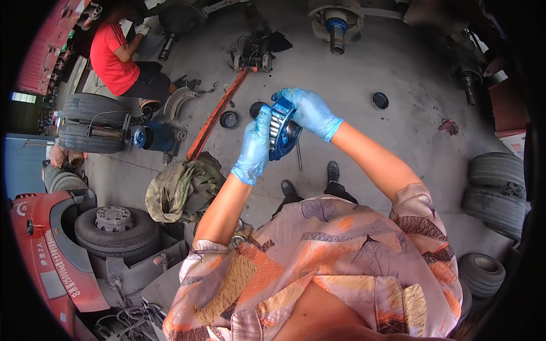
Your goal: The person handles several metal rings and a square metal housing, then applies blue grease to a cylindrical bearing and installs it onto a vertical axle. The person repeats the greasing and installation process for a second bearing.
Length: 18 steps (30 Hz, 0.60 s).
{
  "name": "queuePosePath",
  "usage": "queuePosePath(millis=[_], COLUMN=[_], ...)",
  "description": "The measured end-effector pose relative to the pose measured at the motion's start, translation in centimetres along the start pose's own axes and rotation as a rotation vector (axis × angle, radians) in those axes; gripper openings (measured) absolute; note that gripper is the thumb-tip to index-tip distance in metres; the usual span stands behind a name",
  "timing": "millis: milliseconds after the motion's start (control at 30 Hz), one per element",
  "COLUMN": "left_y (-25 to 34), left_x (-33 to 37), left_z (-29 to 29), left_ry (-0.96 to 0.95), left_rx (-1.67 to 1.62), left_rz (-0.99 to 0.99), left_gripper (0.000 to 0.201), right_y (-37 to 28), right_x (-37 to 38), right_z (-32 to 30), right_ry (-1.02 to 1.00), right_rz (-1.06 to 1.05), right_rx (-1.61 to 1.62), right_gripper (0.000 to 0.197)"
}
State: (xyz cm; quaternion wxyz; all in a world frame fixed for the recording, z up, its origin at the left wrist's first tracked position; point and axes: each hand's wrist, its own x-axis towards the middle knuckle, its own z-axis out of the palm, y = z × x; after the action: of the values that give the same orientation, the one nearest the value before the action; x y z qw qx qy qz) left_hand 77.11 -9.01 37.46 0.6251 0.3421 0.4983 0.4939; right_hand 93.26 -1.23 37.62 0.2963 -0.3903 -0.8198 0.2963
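Between my two blue-gloved hands is a tapered roller bearing (277, 128), its steel rollers showing and blue grease smeared over its ring. My left hand (255, 143) grips its left side, thumb up along the edge. At the top and right, my right hand (310, 112) wraps its fingers over the ring, and grease coats those fingertips. The bearing is held tilted, up off the floor. Below and behind it on the floor lie a dark round cap (228, 119) and another dark round part (257, 109), partly hidden by my left hand.
A red floor-jack handle (219, 116) slants across the floor to the left, with a camouflage cloth (185, 190) at its lower end. A person in red (116, 57) crouches at far left. A greased axle end (336, 35) stands ahead. Tyres (496, 187) are stacked at right.
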Motion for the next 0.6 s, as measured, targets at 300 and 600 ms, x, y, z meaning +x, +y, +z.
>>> queuePosePath(millis=[300,600], left_y=[3.0,6.2], left_x=[-1.8,1.3], left_z=[1.4,1.8], left_ry=[-0.017,0.102], left_rx=[-0.052,0.463], left_rz=[0.142,0.306], left_gripper=[0.061,0.034], right_y=[0.8,-2.8], right_x=[2.1,5.8], right_z=[-1.7,-3.5], right_ry=[-0.058,0.067], right_rz=[0.142,-0.510], right_rx=[0.430,-0.519], right_gripper=[0.020,0.032])
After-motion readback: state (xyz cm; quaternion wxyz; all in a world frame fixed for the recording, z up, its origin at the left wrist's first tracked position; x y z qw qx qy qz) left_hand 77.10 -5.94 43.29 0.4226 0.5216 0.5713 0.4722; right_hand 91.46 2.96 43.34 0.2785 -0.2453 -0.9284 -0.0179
